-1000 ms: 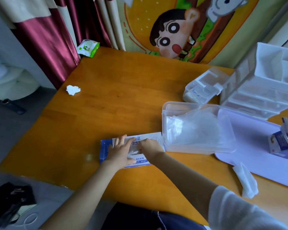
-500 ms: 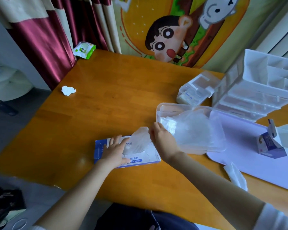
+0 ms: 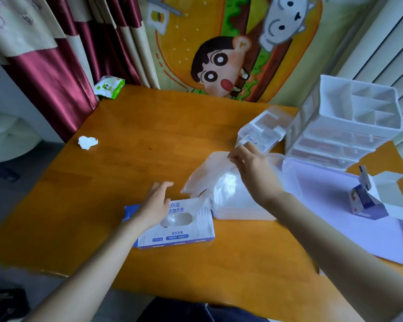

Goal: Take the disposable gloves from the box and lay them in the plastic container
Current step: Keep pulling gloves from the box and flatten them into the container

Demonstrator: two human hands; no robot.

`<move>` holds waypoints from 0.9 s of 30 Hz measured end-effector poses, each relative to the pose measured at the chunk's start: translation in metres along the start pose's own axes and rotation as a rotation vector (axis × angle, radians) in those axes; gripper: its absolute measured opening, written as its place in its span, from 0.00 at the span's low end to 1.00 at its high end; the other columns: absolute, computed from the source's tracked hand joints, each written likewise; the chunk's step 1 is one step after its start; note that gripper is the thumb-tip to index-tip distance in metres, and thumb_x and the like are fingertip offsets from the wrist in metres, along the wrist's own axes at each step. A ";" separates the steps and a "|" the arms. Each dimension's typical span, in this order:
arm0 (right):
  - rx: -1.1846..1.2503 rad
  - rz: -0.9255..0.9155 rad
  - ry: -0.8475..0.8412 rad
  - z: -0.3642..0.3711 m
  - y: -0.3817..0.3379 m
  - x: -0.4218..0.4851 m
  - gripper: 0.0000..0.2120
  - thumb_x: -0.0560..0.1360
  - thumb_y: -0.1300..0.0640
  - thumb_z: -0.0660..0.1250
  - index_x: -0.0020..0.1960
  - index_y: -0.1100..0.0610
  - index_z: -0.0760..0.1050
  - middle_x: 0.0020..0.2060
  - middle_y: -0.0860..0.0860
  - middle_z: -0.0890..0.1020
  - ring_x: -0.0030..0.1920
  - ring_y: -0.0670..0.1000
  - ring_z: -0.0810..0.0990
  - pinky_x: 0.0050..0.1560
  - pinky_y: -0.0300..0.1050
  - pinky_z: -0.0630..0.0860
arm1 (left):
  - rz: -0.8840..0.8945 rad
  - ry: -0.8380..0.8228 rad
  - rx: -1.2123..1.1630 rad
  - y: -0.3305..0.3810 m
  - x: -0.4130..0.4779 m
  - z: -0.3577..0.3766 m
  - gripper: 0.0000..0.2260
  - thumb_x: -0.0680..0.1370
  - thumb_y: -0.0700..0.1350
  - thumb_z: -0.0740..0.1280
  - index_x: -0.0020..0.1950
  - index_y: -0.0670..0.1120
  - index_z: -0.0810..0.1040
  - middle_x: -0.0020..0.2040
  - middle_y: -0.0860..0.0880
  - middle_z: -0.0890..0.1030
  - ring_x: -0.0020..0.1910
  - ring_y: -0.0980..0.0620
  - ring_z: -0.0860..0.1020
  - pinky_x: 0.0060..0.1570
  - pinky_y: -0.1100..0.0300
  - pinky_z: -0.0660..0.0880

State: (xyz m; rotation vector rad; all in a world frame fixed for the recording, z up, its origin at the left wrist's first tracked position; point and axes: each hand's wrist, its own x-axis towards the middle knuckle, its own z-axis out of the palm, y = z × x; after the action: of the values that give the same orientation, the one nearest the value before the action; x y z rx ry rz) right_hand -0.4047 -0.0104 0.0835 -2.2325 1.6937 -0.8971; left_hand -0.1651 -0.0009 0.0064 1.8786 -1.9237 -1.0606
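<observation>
A thin, translucent glove (image 3: 209,175) is held in the air at centre frame, pinched at its upper edge by the fingers of the right hand (image 3: 254,173), its lower end hanging just above the box (image 3: 175,224). Half a second ago it was only emerging from the box opening; it is now drawn fully clear and carried toward the plastic container (image 3: 242,205), right of the box. Transfer is judged under way, release not yet made. The glove is crumpled, limp and faintly glossy. More clear film is seen already lying in the container. The left hand (image 3: 156,203) has been lifted off the box lid, fingers spread and holding nothing. The wooden table (image 3: 126,163) is seen beneath.
</observation>
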 end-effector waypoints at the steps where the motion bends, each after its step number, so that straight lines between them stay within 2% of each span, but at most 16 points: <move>1: -0.041 -0.034 -0.027 -0.002 0.001 -0.001 0.05 0.79 0.64 0.61 0.49 0.63 0.76 0.46 0.56 0.75 0.38 0.56 0.76 0.35 0.46 0.73 | 0.041 0.060 -0.095 0.017 0.000 -0.006 0.19 0.82 0.40 0.59 0.73 0.47 0.63 0.73 0.48 0.63 0.72 0.51 0.63 0.66 0.59 0.62; 3: -0.092 -0.077 -0.079 -0.003 0.000 -0.004 0.06 0.79 0.64 0.60 0.49 0.63 0.76 0.45 0.56 0.75 0.37 0.56 0.75 0.32 0.43 0.70 | 0.105 0.072 -0.256 0.053 -0.003 -0.019 0.17 0.82 0.48 0.58 0.71 0.49 0.66 0.70 0.52 0.67 0.68 0.55 0.66 0.63 0.62 0.63; 6: -0.070 -0.148 -0.079 -0.002 -0.006 -0.008 0.05 0.78 0.65 0.62 0.47 0.63 0.76 0.43 0.56 0.74 0.36 0.58 0.75 0.32 0.55 0.74 | 0.179 -0.101 -0.303 0.094 -0.012 -0.027 0.19 0.80 0.57 0.59 0.69 0.52 0.68 0.64 0.57 0.70 0.61 0.60 0.68 0.55 0.66 0.66; 8: -0.002 -0.149 -0.062 -0.002 -0.009 -0.009 0.04 0.78 0.63 0.63 0.48 0.61 0.76 0.43 0.54 0.74 0.37 0.57 0.76 0.34 0.57 0.75 | 0.218 -0.147 -0.238 0.107 -0.014 -0.024 0.19 0.77 0.56 0.65 0.67 0.52 0.70 0.61 0.58 0.73 0.60 0.60 0.71 0.55 0.64 0.68; 10: 0.151 -0.100 -0.020 -0.005 -0.012 -0.010 0.04 0.77 0.63 0.64 0.52 0.60 0.75 0.44 0.51 0.73 0.40 0.50 0.76 0.42 0.47 0.77 | 0.226 -0.100 -0.262 0.114 -0.013 -0.021 0.14 0.76 0.49 0.69 0.60 0.51 0.73 0.57 0.55 0.78 0.57 0.56 0.76 0.53 0.60 0.73; 11: 0.249 -0.053 0.013 -0.006 -0.012 -0.010 0.08 0.77 0.62 0.66 0.56 0.59 0.74 0.47 0.50 0.73 0.43 0.46 0.76 0.45 0.39 0.76 | 0.222 -0.073 -0.309 0.115 -0.012 -0.021 0.11 0.76 0.45 0.70 0.57 0.49 0.74 0.54 0.53 0.80 0.55 0.53 0.78 0.51 0.58 0.75; 13: 0.410 0.105 0.060 -0.008 -0.004 -0.010 0.21 0.75 0.57 0.69 0.65 0.57 0.68 0.55 0.49 0.72 0.51 0.42 0.76 0.52 0.33 0.74 | 0.213 -0.081 -0.424 0.120 -0.012 -0.022 0.09 0.76 0.41 0.69 0.55 0.45 0.74 0.52 0.49 0.81 0.53 0.51 0.80 0.51 0.57 0.76; 15: 0.546 0.297 -0.065 -0.012 0.008 -0.007 0.34 0.70 0.46 0.70 0.70 0.58 0.62 0.63 0.50 0.71 0.61 0.46 0.74 0.61 0.37 0.71 | 0.233 -0.160 -0.545 0.128 -0.016 -0.024 0.09 0.77 0.37 0.67 0.56 0.43 0.73 0.52 0.49 0.83 0.50 0.53 0.81 0.50 0.61 0.77; 16: 0.628 0.336 -0.192 -0.014 0.013 -0.008 0.37 0.69 0.42 0.69 0.71 0.58 0.62 0.63 0.51 0.73 0.63 0.49 0.74 0.64 0.43 0.71 | 0.248 -0.199 -0.600 0.131 -0.019 -0.025 0.09 0.77 0.36 0.66 0.56 0.43 0.73 0.52 0.49 0.83 0.49 0.54 0.82 0.48 0.64 0.77; 18: 0.813 0.276 -0.445 -0.019 0.021 -0.013 0.27 0.75 0.47 0.65 0.68 0.62 0.67 0.60 0.53 0.78 0.61 0.52 0.77 0.62 0.48 0.74 | 0.288 -0.266 -0.667 0.136 -0.022 -0.024 0.11 0.78 0.33 0.65 0.59 0.42 0.72 0.52 0.49 0.82 0.49 0.55 0.82 0.45 0.66 0.76; 20: 0.948 0.275 -0.524 -0.024 0.026 -0.019 0.19 0.77 0.54 0.62 0.64 0.63 0.72 0.56 0.54 0.80 0.58 0.52 0.79 0.58 0.46 0.76 | 0.308 -0.302 -0.680 0.136 -0.022 -0.024 0.13 0.77 0.33 0.65 0.61 0.41 0.71 0.52 0.48 0.82 0.49 0.54 0.82 0.45 0.66 0.76; 23: 1.003 0.373 -0.475 -0.026 0.038 -0.025 0.10 0.73 0.54 0.67 0.50 0.59 0.77 0.42 0.49 0.81 0.47 0.46 0.80 0.52 0.43 0.78 | 0.265 -0.297 -0.687 0.127 -0.017 -0.027 0.14 0.77 0.35 0.66 0.62 0.42 0.71 0.51 0.47 0.81 0.47 0.47 0.82 0.46 0.64 0.77; 25: 1.012 0.443 -0.435 -0.026 0.045 -0.023 0.12 0.71 0.53 0.68 0.40 0.62 0.73 0.33 0.46 0.75 0.40 0.41 0.77 0.49 0.40 0.76 | 0.201 -0.255 -0.662 0.116 -0.011 -0.028 0.15 0.76 0.36 0.68 0.62 0.43 0.71 0.53 0.44 0.82 0.49 0.47 0.82 0.49 0.61 0.78; 27: 0.995 0.482 -0.366 -0.025 0.052 -0.021 0.13 0.72 0.53 0.67 0.42 0.63 0.71 0.35 0.48 0.73 0.42 0.43 0.78 0.53 0.43 0.77 | 0.145 -0.207 -0.607 0.105 -0.004 -0.026 0.17 0.75 0.36 0.69 0.62 0.43 0.71 0.51 0.46 0.82 0.47 0.51 0.82 0.48 0.62 0.78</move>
State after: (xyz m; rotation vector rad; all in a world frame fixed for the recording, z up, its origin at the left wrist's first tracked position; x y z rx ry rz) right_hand -0.4645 -0.0024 0.0701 -1.1699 1.1339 -0.8545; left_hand -0.2275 -0.0158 0.0932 1.3176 -1.5501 -1.6116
